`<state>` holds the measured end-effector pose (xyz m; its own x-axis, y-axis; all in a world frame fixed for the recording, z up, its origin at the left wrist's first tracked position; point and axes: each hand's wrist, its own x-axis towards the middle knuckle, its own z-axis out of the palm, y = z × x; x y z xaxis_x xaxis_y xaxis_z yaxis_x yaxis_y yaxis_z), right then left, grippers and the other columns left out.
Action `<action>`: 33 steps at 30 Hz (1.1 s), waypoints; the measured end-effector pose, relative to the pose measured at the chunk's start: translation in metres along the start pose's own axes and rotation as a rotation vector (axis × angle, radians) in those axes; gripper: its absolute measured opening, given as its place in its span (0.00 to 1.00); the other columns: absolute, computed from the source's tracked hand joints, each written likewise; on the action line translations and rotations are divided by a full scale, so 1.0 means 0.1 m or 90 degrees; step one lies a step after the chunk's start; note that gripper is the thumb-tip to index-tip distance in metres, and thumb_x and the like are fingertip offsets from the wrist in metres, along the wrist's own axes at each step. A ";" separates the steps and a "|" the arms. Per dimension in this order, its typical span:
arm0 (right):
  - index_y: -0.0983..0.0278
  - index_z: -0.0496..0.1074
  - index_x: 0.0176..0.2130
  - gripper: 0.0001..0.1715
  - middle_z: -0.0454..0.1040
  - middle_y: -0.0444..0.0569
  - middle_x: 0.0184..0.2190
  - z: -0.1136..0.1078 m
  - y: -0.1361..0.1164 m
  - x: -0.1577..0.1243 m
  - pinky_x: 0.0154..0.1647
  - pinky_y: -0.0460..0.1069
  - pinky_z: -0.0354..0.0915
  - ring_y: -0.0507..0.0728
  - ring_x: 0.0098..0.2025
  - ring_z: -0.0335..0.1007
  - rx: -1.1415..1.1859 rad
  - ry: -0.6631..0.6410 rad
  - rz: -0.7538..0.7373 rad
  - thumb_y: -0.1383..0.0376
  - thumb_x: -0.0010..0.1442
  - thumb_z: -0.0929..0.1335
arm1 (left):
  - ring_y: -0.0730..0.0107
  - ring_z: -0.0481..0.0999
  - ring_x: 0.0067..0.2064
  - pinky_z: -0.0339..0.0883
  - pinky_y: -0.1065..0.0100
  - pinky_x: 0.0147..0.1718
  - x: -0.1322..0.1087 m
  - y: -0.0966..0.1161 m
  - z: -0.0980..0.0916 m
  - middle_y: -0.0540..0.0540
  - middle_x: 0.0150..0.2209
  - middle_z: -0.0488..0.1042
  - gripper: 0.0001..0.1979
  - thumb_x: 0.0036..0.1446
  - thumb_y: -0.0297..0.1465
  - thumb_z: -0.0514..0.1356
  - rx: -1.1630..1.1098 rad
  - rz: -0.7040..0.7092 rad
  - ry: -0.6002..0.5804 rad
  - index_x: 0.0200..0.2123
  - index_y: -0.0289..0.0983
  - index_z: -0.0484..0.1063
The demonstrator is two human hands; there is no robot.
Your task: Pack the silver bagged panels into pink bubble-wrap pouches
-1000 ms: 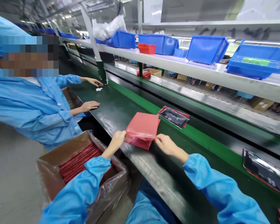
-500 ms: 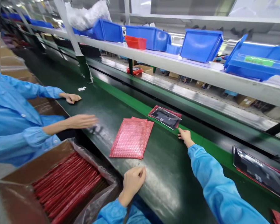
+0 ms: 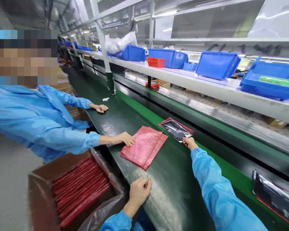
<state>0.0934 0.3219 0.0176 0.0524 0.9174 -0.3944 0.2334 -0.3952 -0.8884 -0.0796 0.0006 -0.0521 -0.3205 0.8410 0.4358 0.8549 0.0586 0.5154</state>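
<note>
1. Our right hand (image 3: 189, 142) reaches over the green belt (image 3: 173, 173); its fingertips pinch the near right corner of a dark panel (image 3: 175, 129) in clear wrap.
2. That panel lies toward the far side of the belt, on top of a red packet (image 3: 188, 129) that shows along its far edge.
3. Our left hand (image 3: 140, 191) is at the belt's near edge, fingers curled loosely in toward the thumb; we cannot tell whether anything is inside.
4. Between our left hand and the panel, two red bubble bags (image 3: 144, 149) lie overlapping, and a co-worker's hand (image 3: 125, 138) from the left touches the upper one.
5. The co-worker's other hand (image 3: 101, 108) rests farther left on the belt, near some white scraps (image 3: 106, 99).
6. At near left we see a lined carton (image 3: 40, 195) holding a row of red packets (image 3: 84, 189).
7. Another dark panel (image 3: 276, 199) lies at the right.
8. Blue bins (image 3: 218, 65) and a red bin (image 3: 155, 62) stand on the far shelf (image 3: 195, 77).
</note>
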 end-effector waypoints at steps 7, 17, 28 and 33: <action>0.67 0.73 0.44 0.13 0.74 0.46 0.36 -0.24 0.23 -0.58 0.29 0.47 0.70 0.51 0.30 0.71 0.108 -0.073 0.003 0.58 0.69 0.69 | 0.67 0.65 0.23 0.55 0.66 0.28 0.06 0.06 -0.06 0.49 0.16 0.62 0.22 0.59 0.39 0.53 -0.070 -0.150 -0.085 0.14 0.40 0.54; 0.62 0.65 0.17 0.29 0.60 0.40 0.10 -1.17 1.33 -2.61 0.12 0.44 0.46 0.47 0.11 0.50 0.251 -0.078 -0.004 0.46 0.53 0.74 | 0.57 0.82 0.38 0.74 0.62 0.36 0.52 0.62 0.19 0.34 0.38 0.81 0.23 0.60 0.51 0.57 -0.817 -0.529 -0.425 0.36 0.34 0.74; 0.61 0.75 0.20 0.33 0.75 0.49 0.21 -1.66 2.00 -3.49 0.21 0.47 0.67 0.54 0.20 0.69 0.127 0.066 0.000 0.35 0.47 0.73 | 0.66 0.77 0.28 0.72 0.65 0.31 0.78 0.94 0.93 0.44 0.27 0.77 0.15 0.49 0.38 0.69 -0.737 -0.496 -0.369 0.33 0.32 0.75; 0.58 0.77 0.22 0.21 0.78 0.46 0.26 -1.91 1.95 -3.60 0.28 0.48 0.74 0.58 0.30 0.76 0.274 0.282 0.047 0.47 0.34 0.80 | 0.64 0.76 0.32 0.70 0.66 0.33 1.11 0.66 0.98 0.47 0.25 0.74 0.18 0.52 0.45 0.65 -0.643 -0.431 -0.231 0.31 0.35 0.71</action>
<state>0.3058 -0.0773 0.0311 0.4729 0.7822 -0.4055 -0.1936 -0.3568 -0.9139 -0.0189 0.1508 -0.0417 -0.3030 0.9115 -0.2782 -0.1779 0.2327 0.9562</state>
